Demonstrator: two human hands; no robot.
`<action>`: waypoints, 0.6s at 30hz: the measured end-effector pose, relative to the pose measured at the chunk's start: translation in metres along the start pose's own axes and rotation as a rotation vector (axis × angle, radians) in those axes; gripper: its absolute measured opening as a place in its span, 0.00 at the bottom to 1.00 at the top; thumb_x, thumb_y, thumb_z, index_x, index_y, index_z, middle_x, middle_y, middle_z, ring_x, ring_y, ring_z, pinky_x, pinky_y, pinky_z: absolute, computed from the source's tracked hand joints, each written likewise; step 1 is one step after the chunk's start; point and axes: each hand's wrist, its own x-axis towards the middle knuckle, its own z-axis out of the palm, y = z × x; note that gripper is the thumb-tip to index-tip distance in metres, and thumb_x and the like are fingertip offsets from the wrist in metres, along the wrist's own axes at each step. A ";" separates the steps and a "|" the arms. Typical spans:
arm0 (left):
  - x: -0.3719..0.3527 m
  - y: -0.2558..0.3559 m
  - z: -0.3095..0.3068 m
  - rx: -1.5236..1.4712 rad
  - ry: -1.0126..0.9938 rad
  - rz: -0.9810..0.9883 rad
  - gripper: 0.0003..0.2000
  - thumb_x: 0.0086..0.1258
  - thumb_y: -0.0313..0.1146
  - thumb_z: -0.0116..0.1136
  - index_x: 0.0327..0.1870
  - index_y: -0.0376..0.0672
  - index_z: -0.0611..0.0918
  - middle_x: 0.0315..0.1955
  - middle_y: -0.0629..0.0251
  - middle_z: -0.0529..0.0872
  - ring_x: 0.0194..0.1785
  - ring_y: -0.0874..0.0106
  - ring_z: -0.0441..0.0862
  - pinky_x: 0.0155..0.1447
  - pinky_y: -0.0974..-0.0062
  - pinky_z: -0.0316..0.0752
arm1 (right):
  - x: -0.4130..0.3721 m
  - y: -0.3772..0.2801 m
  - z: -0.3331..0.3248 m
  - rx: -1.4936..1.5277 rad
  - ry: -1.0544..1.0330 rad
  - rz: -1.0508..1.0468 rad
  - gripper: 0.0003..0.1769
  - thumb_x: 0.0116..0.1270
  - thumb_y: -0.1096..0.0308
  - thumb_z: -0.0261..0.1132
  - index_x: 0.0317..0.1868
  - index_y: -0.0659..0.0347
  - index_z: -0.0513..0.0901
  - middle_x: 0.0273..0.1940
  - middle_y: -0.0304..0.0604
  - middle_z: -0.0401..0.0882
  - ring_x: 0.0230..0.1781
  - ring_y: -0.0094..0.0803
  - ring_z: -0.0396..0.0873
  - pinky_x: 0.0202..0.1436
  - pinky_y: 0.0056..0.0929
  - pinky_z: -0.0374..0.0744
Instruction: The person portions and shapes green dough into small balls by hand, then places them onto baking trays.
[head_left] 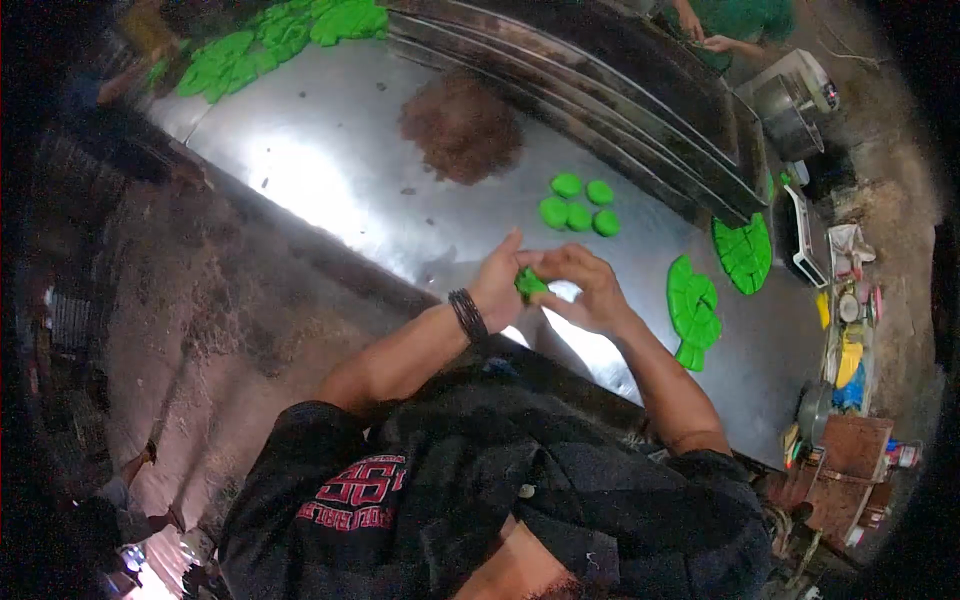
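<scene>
- Upper left of the frame: a pile of flattened green material (225, 65) covers the far end of the metal table (340, 130). The table's near edge slants from there toward the lower right; past that edge is floor.
- Upper middle: a brown crumbly heap (462, 125) lies on the table. Between heap and near edge is open metal with a few dark specks, the widest room for moving leftward.
- Centre: the left hand (495, 288) has its thumb raised and its palm against the small green piece (530, 284); its other fingers are partly hidden, but they seem closed behind the piece.
- Centre, between the two hands: the green piece, held off the table near its front edge. The step in hand looks like shaping it; the next move seems to call for light, even finger pressure.
- Just right of centre: the right hand (597, 290) has fingers and thumb bent in a loose curl, their tips on the piece, a gap showing below the index finger.
- Just above the right hand: five green rounds (578, 215) sit close together, leaving a strip of bare table before the dark metal unit (640, 105), whose edge limits reach upward.
- Right: a cut green slab (693, 310) narrows the room beside the right forearm.
</scene>
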 end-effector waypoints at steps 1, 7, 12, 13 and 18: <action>0.007 -0.006 0.001 -0.086 -0.081 -0.114 0.34 0.71 0.59 0.28 0.54 0.31 0.71 0.43 0.57 0.79 0.48 0.64 0.76 0.56 0.62 0.68 | -0.011 0.001 -0.016 0.040 -0.068 0.025 0.13 0.50 0.67 0.70 0.38 0.60 0.81 0.37 0.44 0.80 0.35 0.40 0.79 0.37 0.33 0.77; 0.025 -0.075 0.010 0.930 0.244 -0.116 0.19 0.69 0.45 0.51 0.56 0.45 0.75 0.43 0.59 0.82 0.45 0.64 0.79 0.52 0.64 0.73 | -0.116 0.083 0.003 0.326 -0.123 0.563 0.10 0.52 0.68 0.68 0.35 0.61 0.83 0.28 0.47 0.79 0.29 0.38 0.79 0.36 0.32 0.76; 0.032 -0.098 -0.048 1.696 0.282 0.416 0.11 0.61 0.41 0.60 0.41 0.49 0.84 0.29 0.58 0.83 0.36 0.62 0.80 0.37 0.68 0.75 | -0.117 0.069 0.007 0.225 -0.023 0.354 0.11 0.54 0.70 0.66 0.39 0.56 0.82 0.37 0.44 0.77 0.39 0.36 0.76 0.42 0.31 0.75; 0.028 -0.092 -0.045 1.665 0.267 0.337 0.10 0.61 0.41 0.60 0.40 0.48 0.84 0.28 0.58 0.83 0.36 0.61 0.80 0.37 0.67 0.75 | -0.118 0.073 0.008 0.216 -0.090 0.305 0.12 0.53 0.70 0.67 0.40 0.56 0.81 0.35 0.43 0.77 0.37 0.36 0.76 0.41 0.31 0.75; 0.026 -0.096 -0.031 1.989 0.271 0.643 0.07 0.53 0.29 0.61 0.33 0.41 0.83 0.28 0.59 0.83 0.36 0.62 0.80 0.38 0.64 0.74 | -0.072 0.094 0.007 0.430 -0.525 0.527 0.17 0.50 0.70 0.69 0.42 0.56 0.77 0.28 0.40 0.75 0.30 0.31 0.76 0.36 0.31 0.75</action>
